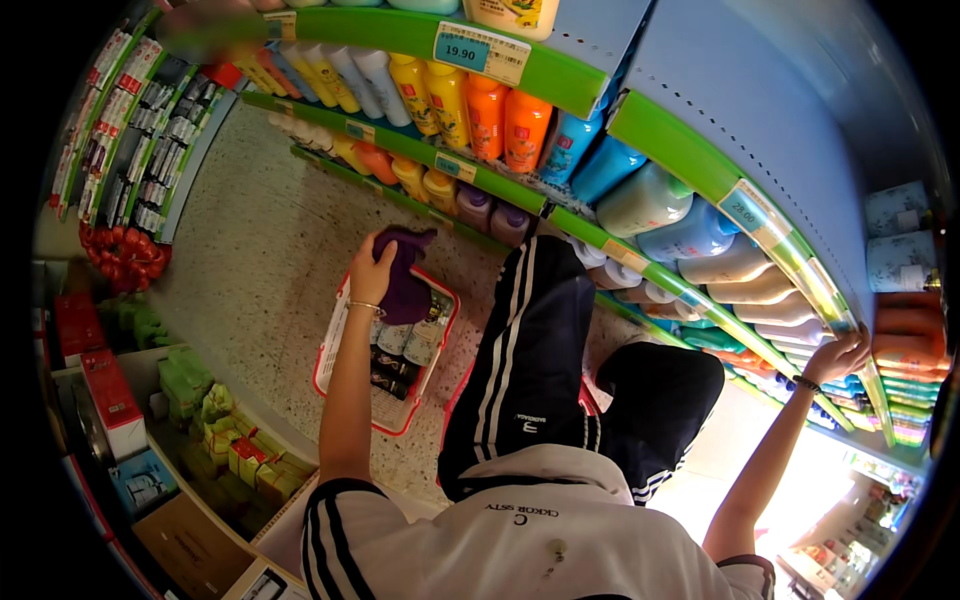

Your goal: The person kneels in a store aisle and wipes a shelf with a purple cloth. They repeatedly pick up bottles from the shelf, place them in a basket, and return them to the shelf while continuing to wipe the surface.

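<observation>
My left hand [372, 271] grips a dark purple cloth [407, 281], with the thumb on top. The cloth hangs over a white plastic basket with a red rim [448, 330] on the speckled floor. Inside the basket lie pale patterned cylindrical packs [393, 339] and black packs [391, 375]; the cloth hides part of the contents. Out to the right, my right hand [838, 355] has its fingers bent over the front edge of a green-fronted shelf [874, 390]. Its fingertips are partly hidden there.
Shelves of bottles [486, 116] curve along the front and right. Price labels [482, 54] line their green edges. My bent knees [551, 300] are close to the lower shelf. At left stand a bin of green-wrapped packs [225, 442], red boxes [112, 397] and a rack of small packages [142, 135].
</observation>
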`<state>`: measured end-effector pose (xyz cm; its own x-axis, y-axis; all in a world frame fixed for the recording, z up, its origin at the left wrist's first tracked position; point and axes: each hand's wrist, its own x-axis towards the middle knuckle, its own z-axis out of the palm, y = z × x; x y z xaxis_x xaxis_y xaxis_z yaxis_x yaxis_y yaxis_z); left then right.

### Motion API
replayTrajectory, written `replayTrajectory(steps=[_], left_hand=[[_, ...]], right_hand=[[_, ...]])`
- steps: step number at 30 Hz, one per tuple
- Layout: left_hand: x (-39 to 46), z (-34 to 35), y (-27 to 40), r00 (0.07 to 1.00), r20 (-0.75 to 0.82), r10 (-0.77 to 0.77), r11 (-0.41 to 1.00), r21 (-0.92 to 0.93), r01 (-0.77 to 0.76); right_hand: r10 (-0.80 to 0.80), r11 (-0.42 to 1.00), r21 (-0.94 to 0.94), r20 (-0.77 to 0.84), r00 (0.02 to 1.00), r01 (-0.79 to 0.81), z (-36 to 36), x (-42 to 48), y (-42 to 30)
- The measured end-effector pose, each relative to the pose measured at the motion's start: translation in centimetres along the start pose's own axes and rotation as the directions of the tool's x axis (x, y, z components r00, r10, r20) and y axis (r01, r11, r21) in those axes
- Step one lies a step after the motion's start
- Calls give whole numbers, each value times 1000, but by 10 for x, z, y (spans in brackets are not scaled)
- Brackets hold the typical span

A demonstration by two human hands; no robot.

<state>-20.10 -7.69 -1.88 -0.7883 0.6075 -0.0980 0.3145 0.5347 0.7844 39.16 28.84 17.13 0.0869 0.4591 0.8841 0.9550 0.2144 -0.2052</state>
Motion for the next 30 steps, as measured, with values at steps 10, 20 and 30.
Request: replayTrajectory(steps=[10,20,30], left_hand=[[-7,89,-98,846,406,-345,904,388,182],[-15,149,-173,789,374,-487,781,591,202],[5,146,-136,871,292,-395,877,401,263]], right_hand=[[-31,999,-37,-12,999,30,2,2,5],[-24,998,-63,-21,999,22,-2,-1,4],[-29,999,36,92,995,26,-22,11,-26]])
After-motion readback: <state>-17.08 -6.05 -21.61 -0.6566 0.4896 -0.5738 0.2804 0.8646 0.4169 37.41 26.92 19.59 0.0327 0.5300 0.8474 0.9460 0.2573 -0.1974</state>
